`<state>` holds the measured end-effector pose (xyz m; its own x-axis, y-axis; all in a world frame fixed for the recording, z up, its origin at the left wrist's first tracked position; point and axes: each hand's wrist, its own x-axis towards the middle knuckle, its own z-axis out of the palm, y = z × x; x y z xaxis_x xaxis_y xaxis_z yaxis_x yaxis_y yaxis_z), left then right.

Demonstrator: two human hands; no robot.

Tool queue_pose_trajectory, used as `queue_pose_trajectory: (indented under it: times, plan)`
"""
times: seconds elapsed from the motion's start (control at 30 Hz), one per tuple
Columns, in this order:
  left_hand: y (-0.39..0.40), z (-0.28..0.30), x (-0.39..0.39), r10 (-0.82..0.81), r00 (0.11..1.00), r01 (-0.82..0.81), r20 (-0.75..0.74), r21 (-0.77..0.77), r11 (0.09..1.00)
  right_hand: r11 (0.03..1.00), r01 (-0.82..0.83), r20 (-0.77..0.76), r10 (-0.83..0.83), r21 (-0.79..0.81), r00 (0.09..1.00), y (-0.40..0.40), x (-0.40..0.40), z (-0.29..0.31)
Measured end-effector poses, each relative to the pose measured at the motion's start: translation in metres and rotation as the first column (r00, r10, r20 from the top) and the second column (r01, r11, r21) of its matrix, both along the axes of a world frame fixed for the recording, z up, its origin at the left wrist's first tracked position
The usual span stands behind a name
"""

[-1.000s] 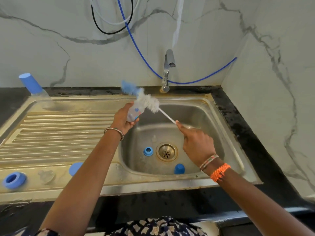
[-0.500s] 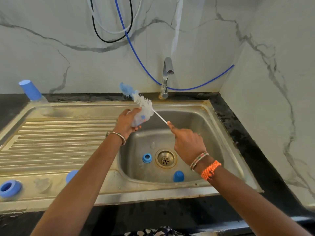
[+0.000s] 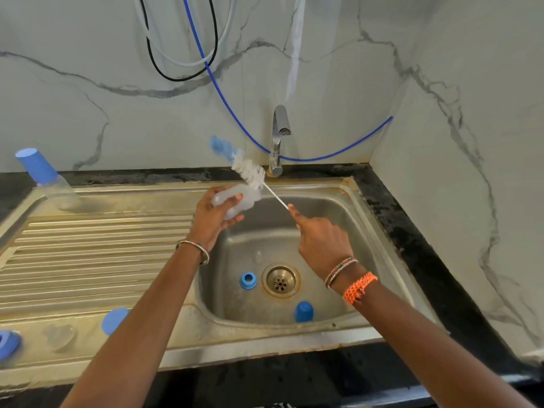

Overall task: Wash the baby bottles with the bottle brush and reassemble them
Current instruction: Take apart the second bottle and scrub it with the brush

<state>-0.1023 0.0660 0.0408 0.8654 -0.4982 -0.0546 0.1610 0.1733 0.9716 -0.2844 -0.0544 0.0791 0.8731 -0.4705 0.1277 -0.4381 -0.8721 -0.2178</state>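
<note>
Left to right. At the nine o'clock edge, a blue ring [image 3: 7, 344] lies on the front lip of the draining surface [image 3: 88, 248]; just beside it, toward three o'clock, sits what looks like a clear teat [image 3: 60, 337], then a blue cap [image 3: 113, 320], part hidden by my forearm. At ten o'clock a finished bottle with blue cap [image 3: 47, 178] stands at the back corner, well apart from my work.

My left hand [image 3: 213, 217] is wrapped round the clear bottle [image 3: 237, 201], held on its side above the basin's eleven o'clock rim, mouth toward three o'clock. I judge it light, thin-walled plastic, slippery when wet; the body's middle is the place to grip, and not hard enough to dent it.

The brush [image 3: 250, 173] rests its white bristles on the bottle's neck, its blue tip pointing to eleven o'clock. The bristles are soft, the wire handle thin and likely springy. My right hand [image 3: 322, 242] pinches that handle near its end, forefinger laid along it. The hands are apart, joined only through brush and bottle.

In the sink [image 3: 368, 231], a second blue ring [image 3: 248, 280] lies at nine o'clock of the drain [image 3: 280, 280], a small blue cap [image 3: 304, 312] at five o'clock. The tap [image 3: 278, 142] stands at twelve o'clock, near the brush tip; a wide stroke could strike it.
</note>
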Motion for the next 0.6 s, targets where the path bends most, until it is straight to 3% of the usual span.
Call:
queue_pose_trajectory:
  times: [0.1,0.23,0.4,0.53,0.6]
  plan:
    - [0.002,0.0,0.018,0.108,0.925,-0.153,-0.365,-0.096,0.984,0.994,-0.008,0.007,0.009,-0.111,1.0,0.011,-0.017,-0.001]
    - [0.001,-0.009,0.014,-0.055,0.837,-0.018,-0.545,-0.128,0.992,0.963,0.081,0.087,-0.061,-0.256,0.994,0.015,-0.031,-0.013]
    - [-0.014,-0.01,0.009,-0.242,0.733,0.141,-0.636,-0.206,0.968,0.985,0.009,0.085,0.006,-0.173,0.996,0.013,-0.01,-0.013]
    - [0.005,0.001,0.047,-0.219,0.717,0.013,-0.662,-0.302,0.953,0.975,0.029,0.131,0.0,-0.222,0.991,0.001,-0.036,-0.03]
    - [0.017,0.003,0.055,-0.154,0.736,-0.041,-0.659,-0.27,0.962,0.989,0.068,0.124,-0.052,-0.132,0.991,-0.008,-0.056,-0.029]
